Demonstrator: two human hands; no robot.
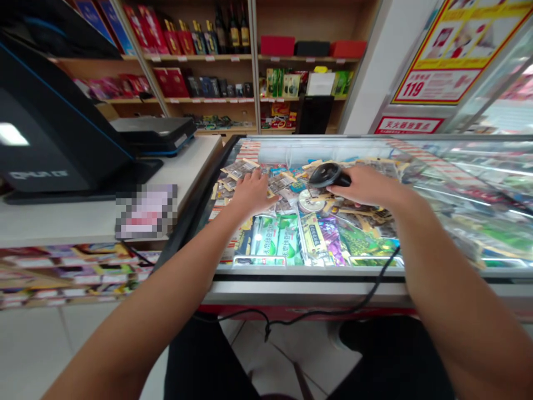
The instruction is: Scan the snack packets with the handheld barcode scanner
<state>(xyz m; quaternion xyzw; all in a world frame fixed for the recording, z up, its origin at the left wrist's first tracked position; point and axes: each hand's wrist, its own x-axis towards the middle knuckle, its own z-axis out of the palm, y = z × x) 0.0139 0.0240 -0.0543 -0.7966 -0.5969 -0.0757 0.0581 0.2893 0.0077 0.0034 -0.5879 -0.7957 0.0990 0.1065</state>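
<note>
My right hand (366,186) grips the handle of a black handheld barcode scanner (327,174), its head pointing left above small brown snack packets. My left hand (252,191) rests palm down with fingers apart, over or on snack packets (241,168) with brown contents and pale labels; whether it touches them I cannot tell. Between the hands lies a round silvery item (311,201) of unclear kind. Nearer to me are green-and-white ice-pop wrappers (276,239), a purple wrapper (332,239) and a green bag (366,243) in the glass-topped chest freezer (308,286).
A black cable (320,319) hangs along the freezer's front. On the left counter (200,150) stand a dark checkout terminal (45,139), a scale-like device (154,133) and a blurred-out item (146,212). Shelves (195,57) with bottles and boxes line the back.
</note>
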